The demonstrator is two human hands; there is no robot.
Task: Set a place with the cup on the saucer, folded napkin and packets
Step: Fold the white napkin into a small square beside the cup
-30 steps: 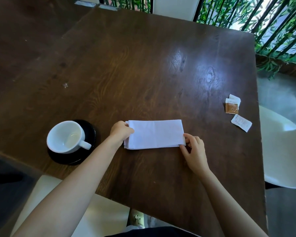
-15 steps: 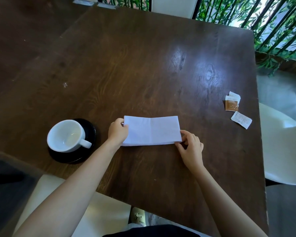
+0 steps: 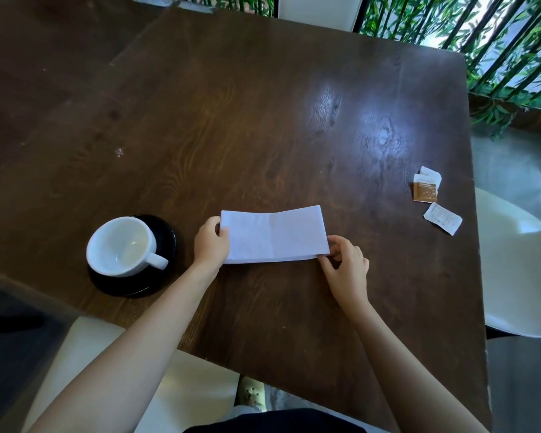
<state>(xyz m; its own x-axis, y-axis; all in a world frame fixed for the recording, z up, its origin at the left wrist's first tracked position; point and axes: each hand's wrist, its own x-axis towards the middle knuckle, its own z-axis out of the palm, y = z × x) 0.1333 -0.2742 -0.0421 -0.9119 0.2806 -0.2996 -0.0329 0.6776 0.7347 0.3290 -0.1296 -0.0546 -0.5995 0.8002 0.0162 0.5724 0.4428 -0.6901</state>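
A white napkin, folded into a long rectangle, lies in the middle of the dark wooden table. My left hand grips its left end, thumb on top. At the napkin's near right corner, my right hand pinches the edge. A white cup stands on a black saucer to the left, its handle pointing toward the napkin. Three packets lie at the right side: a brown one overlapping a white one, and another white one nearer to me.
A white chair seat stands past the table's right edge. Another white seat is below the near edge on the left. Green bamboo and dark railing bars run along the back right.
The napkin has shifted slightly left and away from me with both hands on it; its far edge now curves up a little. The cup and packets have stayed put.
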